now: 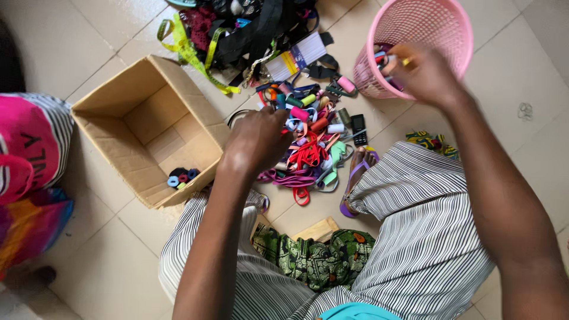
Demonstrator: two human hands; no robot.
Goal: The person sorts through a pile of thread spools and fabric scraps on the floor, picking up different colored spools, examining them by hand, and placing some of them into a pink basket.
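Thread spools and ribbons (308,139) are lying in a mixed heap on the tiled floor (118,261), in the middle of the scene, just far of the person's striped skirt (415,225). Left hand (256,139) is reaching down onto the left edge of that heap; fingers are curled under and away from the camera, so I cannot tell whether they are gripping anything. Right hand (424,74) is hovering at the near rim of the pink mesh basket (424,24), far right, fingers pinched on a small bundle of coloured items, one with a yellow tip.

Judgement: sorting is in hand, with the heap being divided between containers. The cardboard box (145,127) at left is lying open toward the camera and holding only a few spools (182,176) in its near corner, so most of the heap appears unsorted. The next move likely calls for releasing the bundle over the basket mouth and closing the left hand on one spool without dragging tangled ribbons along.

Room: the box flap is sitting just beside the left wrist, and a small dark phone (358,128) is lying on the heap's right side. Open tiles are showing far right and near left. A yellow tape measure (189,53) is trailing beyond the box.
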